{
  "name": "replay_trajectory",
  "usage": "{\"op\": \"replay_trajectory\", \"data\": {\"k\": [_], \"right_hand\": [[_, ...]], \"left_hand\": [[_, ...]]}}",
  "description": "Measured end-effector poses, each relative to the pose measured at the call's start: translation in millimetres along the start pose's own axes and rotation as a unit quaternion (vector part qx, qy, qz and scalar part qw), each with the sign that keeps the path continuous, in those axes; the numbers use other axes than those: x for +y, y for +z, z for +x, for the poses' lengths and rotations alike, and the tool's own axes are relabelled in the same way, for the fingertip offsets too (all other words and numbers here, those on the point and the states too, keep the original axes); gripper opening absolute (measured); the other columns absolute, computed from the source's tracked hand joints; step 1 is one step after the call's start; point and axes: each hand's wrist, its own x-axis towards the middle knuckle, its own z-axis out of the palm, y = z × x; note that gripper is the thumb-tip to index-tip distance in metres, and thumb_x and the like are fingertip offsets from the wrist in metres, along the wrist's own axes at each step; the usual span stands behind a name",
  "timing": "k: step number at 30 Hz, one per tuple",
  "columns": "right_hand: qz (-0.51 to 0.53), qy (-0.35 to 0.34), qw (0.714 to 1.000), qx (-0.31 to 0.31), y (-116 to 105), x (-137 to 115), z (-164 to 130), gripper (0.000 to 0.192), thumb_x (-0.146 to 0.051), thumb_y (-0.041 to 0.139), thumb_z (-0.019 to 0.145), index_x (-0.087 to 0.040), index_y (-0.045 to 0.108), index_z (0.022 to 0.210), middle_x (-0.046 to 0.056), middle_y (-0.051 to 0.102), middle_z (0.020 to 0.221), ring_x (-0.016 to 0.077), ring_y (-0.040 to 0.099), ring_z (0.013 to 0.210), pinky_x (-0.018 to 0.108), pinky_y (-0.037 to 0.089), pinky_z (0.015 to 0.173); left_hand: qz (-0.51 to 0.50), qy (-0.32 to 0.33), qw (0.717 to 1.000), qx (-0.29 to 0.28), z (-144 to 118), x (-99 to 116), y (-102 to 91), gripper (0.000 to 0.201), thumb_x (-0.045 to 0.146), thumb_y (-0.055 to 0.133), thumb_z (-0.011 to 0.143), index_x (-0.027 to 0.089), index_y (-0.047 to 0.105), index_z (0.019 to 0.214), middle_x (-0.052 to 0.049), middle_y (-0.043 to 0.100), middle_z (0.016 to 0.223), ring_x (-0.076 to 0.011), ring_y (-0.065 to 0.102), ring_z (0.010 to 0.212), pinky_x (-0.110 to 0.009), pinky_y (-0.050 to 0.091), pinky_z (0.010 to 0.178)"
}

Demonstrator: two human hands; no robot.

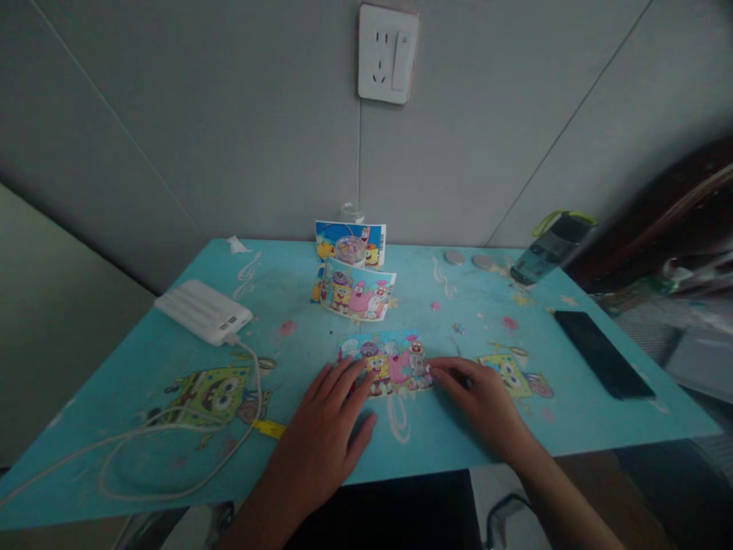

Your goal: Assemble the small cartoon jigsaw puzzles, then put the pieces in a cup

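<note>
Left hand (pixel 329 424): flat, fingers spread, tips on puzzle's left edge.
Right hand (pixel 486 401): fingers together, pressing puzzle's right edge.
Puzzle (pixel 386 363): cartoon print, near-centre of desk (pixel 143 367).
Writing: none legible.

A puzzle (pixel 386 363) is lying on the tabletop (pixel 458 428) near its front edge, with the left hand (pixel 329 416) resting at its left end and the right hand (pixel 486 401) at its right. Behind the puzzle a picture card (pixel 358 289) is leaning, and behind that a jar (pixel 350 248) and a box (pixel 369 238) are standing near the wall. A power bank (pixel 203 311) is sitting to the left with its cable (pixel 172 451) trailing forward, while a phone (pixel 602 353) is lying to the right and a bottle (pixel 550 248) is lying at the right rear.
</note>
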Motion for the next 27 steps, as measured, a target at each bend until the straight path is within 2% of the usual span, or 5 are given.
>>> {"op": "replay_trajectory", "data": {"k": [6,16,22,27], "right_hand": [[-0.015,0.007,1.000,-0.010,1.2,-6.4,1.4,0.026,-0.038,0.060,0.093,-0.023,0.078,0.104,0.005,0.078,0.093,0.0201,0.068,0.074,0.033,0.054,0.070],[0.029,0.004,0.997,-0.077,34.0,-28.2,63.7,0.027,-0.033,0.058,0.091,-0.018,0.080,0.096,0.005,0.075,0.079,0.0164,0.062,0.065,0.027,0.048,0.059],[0.004,-0.005,0.997,-0.074,40.6,-28.5,67.7,0.025,-0.030,0.060,0.088,-0.018,0.081,0.093,0.005,0.076,0.079,0.0165,0.062,0.065,0.027,0.047,0.060],[0.016,0.032,0.997,-0.064,38.6,-26.4,67.1,0.024,-0.031,0.062,0.087,-0.017,0.080,0.094,0.005,0.076,0.079,0.0167,0.062,0.065,0.028,0.047,0.059]], "left_hand": [[-0.006,-0.003,1.000,-0.001,1.1,0.7,-1.5,0.048,0.030,0.051,0.099,0.021,0.045,0.145,-0.009,0.045,0.153,-0.0287,0.037,0.144,-0.056,0.034,0.119],[-0.017,-0.021,0.999,-0.017,1.5,2.2,-2.5,0.049,0.029,0.051,0.098,0.022,0.044,0.147,-0.008,0.044,0.154,-0.0280,0.034,0.146,-0.055,0.031,0.121],[-0.027,-0.025,0.999,-0.021,1.5,2.5,-4.3,0.050,0.029,0.050,0.098,0.022,0.044,0.147,-0.008,0.044,0.154,-0.0284,0.034,0.146,-0.056,0.031,0.121],[-0.031,-0.023,0.999,-0.016,1.5,2.5,-3.5,0.049,0.029,0.052,0.098,0.021,0.045,0.146,-0.008,0.043,0.155,-0.0285,0.033,0.147,-0.055,0.029,0.122]]}}
